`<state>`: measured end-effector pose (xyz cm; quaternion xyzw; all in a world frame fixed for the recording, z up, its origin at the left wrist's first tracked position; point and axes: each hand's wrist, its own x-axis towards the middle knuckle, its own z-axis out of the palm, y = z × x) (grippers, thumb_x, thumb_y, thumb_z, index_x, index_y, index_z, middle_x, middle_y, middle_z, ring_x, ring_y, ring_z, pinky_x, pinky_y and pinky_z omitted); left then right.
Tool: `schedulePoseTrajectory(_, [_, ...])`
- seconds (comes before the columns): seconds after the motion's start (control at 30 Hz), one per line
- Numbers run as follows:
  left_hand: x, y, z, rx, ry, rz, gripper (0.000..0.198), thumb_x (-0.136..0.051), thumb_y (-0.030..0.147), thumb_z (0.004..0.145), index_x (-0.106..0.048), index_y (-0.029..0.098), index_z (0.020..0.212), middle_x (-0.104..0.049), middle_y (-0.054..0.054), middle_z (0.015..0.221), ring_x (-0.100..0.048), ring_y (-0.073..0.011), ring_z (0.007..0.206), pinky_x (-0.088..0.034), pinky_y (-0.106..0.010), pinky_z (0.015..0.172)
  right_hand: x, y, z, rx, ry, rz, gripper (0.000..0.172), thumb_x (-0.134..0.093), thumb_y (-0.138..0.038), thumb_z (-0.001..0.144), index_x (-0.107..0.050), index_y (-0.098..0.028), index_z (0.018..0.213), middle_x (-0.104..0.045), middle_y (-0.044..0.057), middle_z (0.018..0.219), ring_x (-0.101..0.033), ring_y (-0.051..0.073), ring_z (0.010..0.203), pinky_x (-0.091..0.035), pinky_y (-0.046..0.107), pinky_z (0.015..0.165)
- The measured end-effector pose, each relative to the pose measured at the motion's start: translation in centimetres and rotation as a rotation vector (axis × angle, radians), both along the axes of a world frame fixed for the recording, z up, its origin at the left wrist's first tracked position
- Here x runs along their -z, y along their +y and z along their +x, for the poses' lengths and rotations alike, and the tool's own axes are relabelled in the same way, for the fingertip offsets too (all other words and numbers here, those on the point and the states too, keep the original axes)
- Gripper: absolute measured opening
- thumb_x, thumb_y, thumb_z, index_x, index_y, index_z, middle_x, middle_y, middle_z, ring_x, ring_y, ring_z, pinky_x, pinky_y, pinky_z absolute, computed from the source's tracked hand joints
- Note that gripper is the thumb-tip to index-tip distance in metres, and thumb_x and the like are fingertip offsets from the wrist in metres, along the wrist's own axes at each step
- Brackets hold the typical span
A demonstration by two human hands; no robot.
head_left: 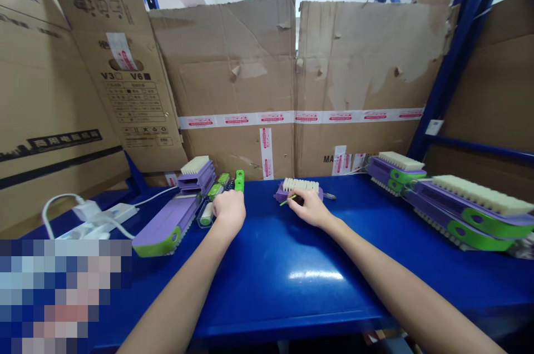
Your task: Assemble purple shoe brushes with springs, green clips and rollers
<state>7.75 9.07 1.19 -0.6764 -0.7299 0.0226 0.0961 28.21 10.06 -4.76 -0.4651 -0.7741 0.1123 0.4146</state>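
Head view: my right hand (pixel 308 208) pinches a green stick (pixel 284 203), probably light, stiff, best held mid-shaft, near the purple brush (pixel 300 184) on the tabletop (pixel 267 276), while I can't tell whether my left hand (pixel 230 212) grasps anything.

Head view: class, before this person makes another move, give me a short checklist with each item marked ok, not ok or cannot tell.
1. Right hand has a thin green stick: ok, it is pinched in the fingers.
2. Middle purple brush lies bristles up: ok, the cream tufts face upward.
3. Left hand steadies that brush: not ok, it is apart, off to the left.
4. Left hand is free: cannot tell, its fingers are hidden beside the small clear box.
5. White power strip is away from both hands: ok, it lies at far left.
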Motion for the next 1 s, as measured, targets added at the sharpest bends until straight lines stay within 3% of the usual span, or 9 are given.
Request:
schedulePoseTrajectory(0.13, [0.5,0.9,-0.8,0.001,-0.003,-0.046,0.037,-0.041,-0.001,0.077,-0.07,0.01,0.097,-0.068,-0.021,0.101,-0.068,-0.0261,0.091,-0.051,-0.036,0.077,0.0,0.0,0.0,-0.006,-0.004,0.005,0.015,-0.052,-0.025,0.079,-0.063,-0.017,0.073,-0.06,0.0,0.061,-0.051,0.013,0.055,-0.036,0.024,0.055])
schedulePoseTrajectory(0.27, [0.9,1.7,-1.6,0.009,-0.024,0.029,0.038,-0.039,0.001,0.078,-0.067,0.01,0.102,-0.067,-0.021,0.103,-0.066,-0.0274,0.098,-0.051,-0.035,0.078,-0.1,0.0,0.0,-0.009,-0.001,0.002,0.015,-0.051,-0.024,0.078,-0.064,-0.017,0.074,-0.061,0.001,0.062,-0.051,0.013,0.055,-0.036,0.024,0.055])
schedulePoseTrajectory(0.6, [-0.6,1.5,-3.3,-0.007,-0.083,0.191,0.036,-0.039,0.004,0.079,-0.056,0.009,0.11,-0.066,-0.021,0.102,-0.065,-0.0308,0.094,-0.051,-0.038,0.076,-0.1,0.0,0.0,-0.001,-0.026,0.017,0.014,-0.052,-0.022,0.078,-0.064,-0.017,0.074,-0.064,0.001,0.066,-0.054,0.013,0.059,-0.037,0.024,0.058])
schedulePoseTrajectory(0.8, [-0.9,1.4,-3.5,-0.007,-0.079,0.395,0.032,-0.04,0.003,0.079,-0.052,0.005,0.109,-0.063,-0.022,0.103,-0.061,-0.0293,0.099,-0.05,-0.034,0.076,-0.1,-0.1,0.1,-0.011,-0.017,0.015,0.014,-0.051,-0.024,0.079,-0.063,-0.018,0.073,-0.061,0.001,0.063,-0.053,0.013,0.057,-0.037,0.025,0.058])
schedulePoseTrajectory(1.0, [-0.7,1.4,-2.6,0.129,-0.067,0.474,0.023,-0.04,0.016,0.087,-0.058,0.013,0.101,-0.06,-0.015,0.099,-0.057,-0.0272,0.097,-0.048,-0.033,0.073,-0.1,0.0,0.2,-0.02,0.037,-0.023,0.009,-0.053,-0.024,0.076,-0.061,-0.019,0.075,-0.058,-0.002,0.06,-0.051,0.013,0.055,-0.037,0.025,0.056])
